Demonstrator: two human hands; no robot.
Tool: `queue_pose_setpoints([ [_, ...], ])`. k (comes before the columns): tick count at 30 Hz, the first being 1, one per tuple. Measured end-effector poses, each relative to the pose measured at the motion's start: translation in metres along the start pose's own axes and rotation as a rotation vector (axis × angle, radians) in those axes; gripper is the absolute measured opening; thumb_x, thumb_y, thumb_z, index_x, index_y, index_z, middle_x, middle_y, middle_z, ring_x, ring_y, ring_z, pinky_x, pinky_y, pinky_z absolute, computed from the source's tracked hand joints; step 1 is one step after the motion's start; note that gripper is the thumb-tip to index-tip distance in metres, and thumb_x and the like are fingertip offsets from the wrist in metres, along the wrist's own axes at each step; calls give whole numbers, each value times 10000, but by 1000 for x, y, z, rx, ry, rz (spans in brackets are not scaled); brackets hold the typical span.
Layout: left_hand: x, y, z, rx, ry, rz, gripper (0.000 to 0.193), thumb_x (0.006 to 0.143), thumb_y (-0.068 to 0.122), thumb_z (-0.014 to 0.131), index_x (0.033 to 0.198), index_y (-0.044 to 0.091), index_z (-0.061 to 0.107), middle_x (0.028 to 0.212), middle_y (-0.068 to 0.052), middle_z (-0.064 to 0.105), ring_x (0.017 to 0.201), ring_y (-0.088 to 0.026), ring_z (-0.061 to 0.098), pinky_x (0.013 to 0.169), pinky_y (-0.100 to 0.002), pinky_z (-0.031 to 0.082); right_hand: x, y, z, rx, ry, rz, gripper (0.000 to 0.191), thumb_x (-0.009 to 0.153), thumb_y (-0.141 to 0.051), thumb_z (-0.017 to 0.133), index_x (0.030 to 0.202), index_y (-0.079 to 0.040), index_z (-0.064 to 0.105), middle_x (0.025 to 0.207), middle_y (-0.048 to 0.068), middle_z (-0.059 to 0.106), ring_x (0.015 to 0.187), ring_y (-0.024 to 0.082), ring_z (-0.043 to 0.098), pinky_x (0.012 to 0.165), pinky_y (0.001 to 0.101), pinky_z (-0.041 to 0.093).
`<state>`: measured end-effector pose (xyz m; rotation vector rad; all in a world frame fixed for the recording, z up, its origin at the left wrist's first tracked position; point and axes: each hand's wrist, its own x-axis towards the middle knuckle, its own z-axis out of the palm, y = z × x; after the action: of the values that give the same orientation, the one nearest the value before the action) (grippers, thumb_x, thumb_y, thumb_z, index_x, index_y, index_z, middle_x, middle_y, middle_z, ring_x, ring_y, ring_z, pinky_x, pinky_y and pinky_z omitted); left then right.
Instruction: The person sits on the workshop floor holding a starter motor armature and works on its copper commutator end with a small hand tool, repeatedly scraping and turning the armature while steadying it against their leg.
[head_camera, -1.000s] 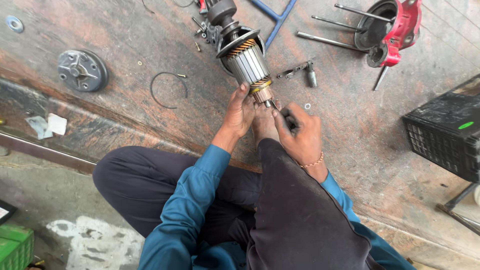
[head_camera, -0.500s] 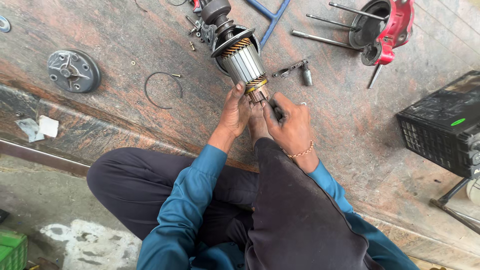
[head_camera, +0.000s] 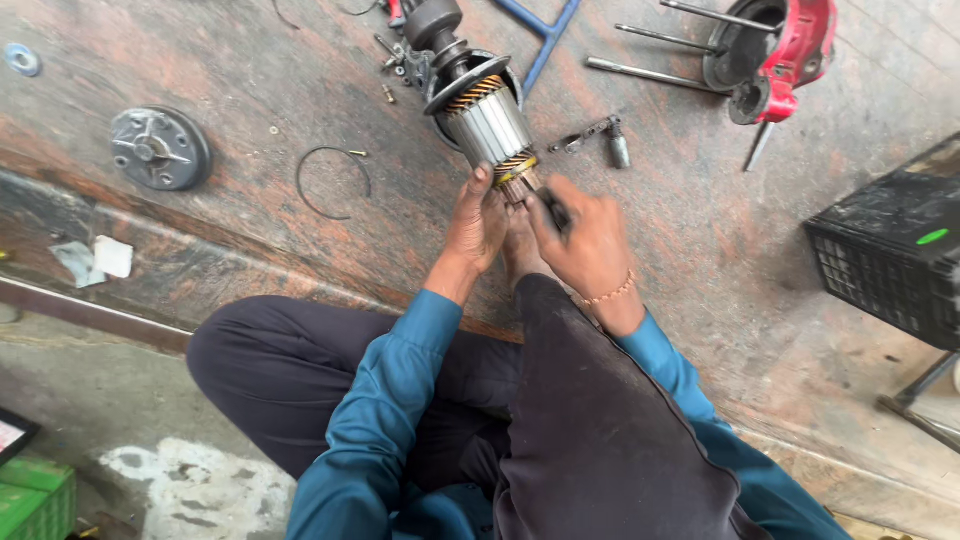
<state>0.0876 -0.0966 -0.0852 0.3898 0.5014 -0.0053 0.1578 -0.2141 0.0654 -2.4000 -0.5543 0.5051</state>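
A motor armature (head_camera: 487, 122) with a silver laminated core and copper windings lies on the stained floor, its shaft end pointing toward me. My left hand (head_camera: 476, 220) grips its near end, thumb against the copper-coloured commutator. My right hand (head_camera: 583, 240) holds a small dark tool (head_camera: 553, 207) whose tip touches the commutator. A bare foot shows between the two hands. My legs in dark trousers are folded below.
A round metal cover plate (head_camera: 159, 148) and a wire ring (head_camera: 331, 182) lie to the left. A red tool with long rods (head_camera: 775, 55) sits at top right, a black crate (head_camera: 893, 252) at right, and a small bolt-like tool (head_camera: 603, 136) beside the armature.
The view has shifted slightly. My right hand has slid a little toward the commutator with the tool; my left hand keeps its grip on the armature.
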Motion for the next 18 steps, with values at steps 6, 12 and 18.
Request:
queue_pose_setpoints([
  [6,0,1,-2,32,34,-19,944,839,624,785,1431,-37,464,1323,-143,598,1255,-256,601,1120,-439,499,0,5,3,4,17,-2,162,920,-190,737,911,-63,639,728,188,664,670,439,643,574,488,487],
  [12,4,-5,-12,-5,-16,-14,833,903,577,755,1403,-36,494,1305,-149,607,1213,-275,601,1093,-485,493,-6,15,13,-37,27,-13,181,867,-181,744,1016,-84,711,759,211,682,690,456,651,590,495,514],
  [18,7,-13,-23,-72,-38,-21,708,958,518,723,1378,-19,535,1308,-142,639,1197,-276,612,1086,-475,469,-13,37,20,-76,-60,-3,205,870,-171,750,1039,-58,723,788,225,691,712,431,676,634,501,520],
])
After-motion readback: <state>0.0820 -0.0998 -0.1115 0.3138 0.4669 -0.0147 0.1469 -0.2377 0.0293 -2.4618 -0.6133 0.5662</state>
